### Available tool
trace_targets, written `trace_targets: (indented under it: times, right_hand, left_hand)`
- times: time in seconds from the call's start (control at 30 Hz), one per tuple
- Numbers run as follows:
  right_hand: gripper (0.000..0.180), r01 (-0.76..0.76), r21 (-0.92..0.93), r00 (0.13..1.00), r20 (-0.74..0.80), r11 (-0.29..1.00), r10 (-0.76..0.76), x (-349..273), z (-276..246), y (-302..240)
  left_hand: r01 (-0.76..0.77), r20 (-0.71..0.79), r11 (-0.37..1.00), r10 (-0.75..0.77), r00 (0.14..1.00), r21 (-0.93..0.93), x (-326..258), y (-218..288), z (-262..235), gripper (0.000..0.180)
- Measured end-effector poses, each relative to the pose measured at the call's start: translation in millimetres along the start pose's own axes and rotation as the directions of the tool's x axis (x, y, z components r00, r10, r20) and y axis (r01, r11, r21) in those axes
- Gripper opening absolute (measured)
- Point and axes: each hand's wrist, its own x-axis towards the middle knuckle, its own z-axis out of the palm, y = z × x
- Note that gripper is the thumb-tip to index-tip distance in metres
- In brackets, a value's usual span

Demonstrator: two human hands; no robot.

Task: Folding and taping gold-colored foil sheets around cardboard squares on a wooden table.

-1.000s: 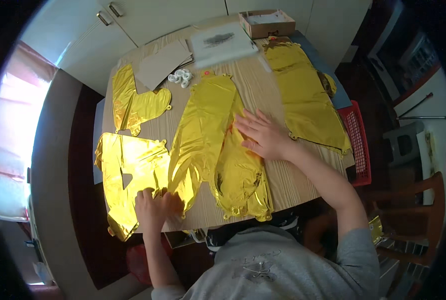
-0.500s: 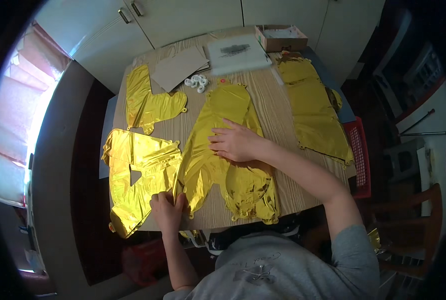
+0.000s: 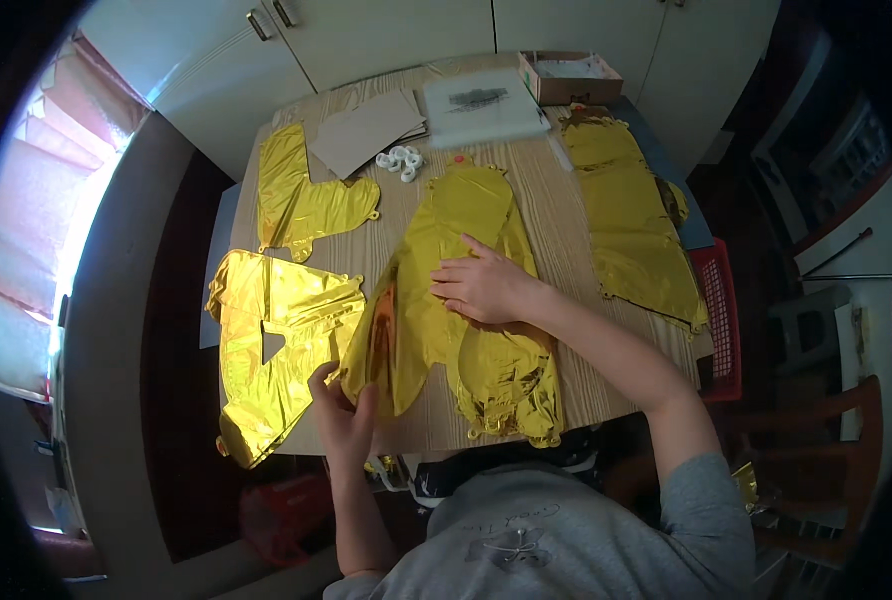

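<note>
Head view, right hand (image 3: 486, 288) flat and open, pressing gold foil balloon (image 3: 466, 300) on wooden table (image 3: 566, 230), left hand (image 3: 344, 412) pinching balloon's lifted lower-left edge, other gold balloons beside it.

We see table (image 3: 556, 215) mostly covered: four flat gold foil balloons spread across the top. Middle balloon (image 3: 466, 300) pinned under our right hand (image 3: 481, 287); our left hand (image 3: 341, 410) at its lifted near-left edge, just beside left-front balloon (image 3: 271, 350). Bare wood strip between middle balloon and right balloon (image 3: 636, 225): passage open there. Far edge blocked by cardboard sheets (image 3: 366, 130), white clips (image 3: 399, 160), plastic bag (image 3: 481, 105), open box (image 3: 569, 78). Far-left balloon (image 3: 301, 200) fills left corner.
</note>
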Motion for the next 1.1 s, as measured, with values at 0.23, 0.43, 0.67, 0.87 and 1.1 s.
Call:
trace_targets:
  times: [0.23, 0.43, 0.67, 0.87, 1.1]
  right_hand:
    - [0.032, -0.116, 0.422, 0.953, -0.207, 0.899, 0.22, -3.4, -17.5, -0.2]
    - [0.041, -0.405, 0.828, 0.846, 0.179, 0.388, 0.502, -15.8, -46.0, -3.4]
    - [0.031, -0.379, 0.666, 0.868, 0.017, 0.642, 0.496, -43.8, -45.0, -8.3]
    - [0.021, -0.312, 0.497, 0.903, -0.109, 0.81, 0.415, -58.2, -30.2, -6.1]
    - [0.013, -0.182, 0.509, 0.909, -0.238, 0.841, 0.341, -62.2, -14.3, -1.0]
  left_hand:
    - [-0.388, 0.129, 0.889, 0.367, 0.921, 0.243, -2.9, 55.4, 56.4, 0.046]
    - [-0.644, 0.38, 0.708, 0.532, 0.756, 0.29, 5.2, 68.0, 115.5, 0.026]
    - [-0.647, 0.511, 0.721, 0.469, 0.72, 0.248, 18.2, 73.1, 116.3, 0.028]
    - [-0.64, 0.488, 0.685, 0.45, 0.748, 0.349, 94.1, 32.8, 94.9, 0.05]
    - [-0.669, 0.681, 0.596, 0.262, 0.684, 0.444, 116.2, 9.5, 99.1, 0.075]
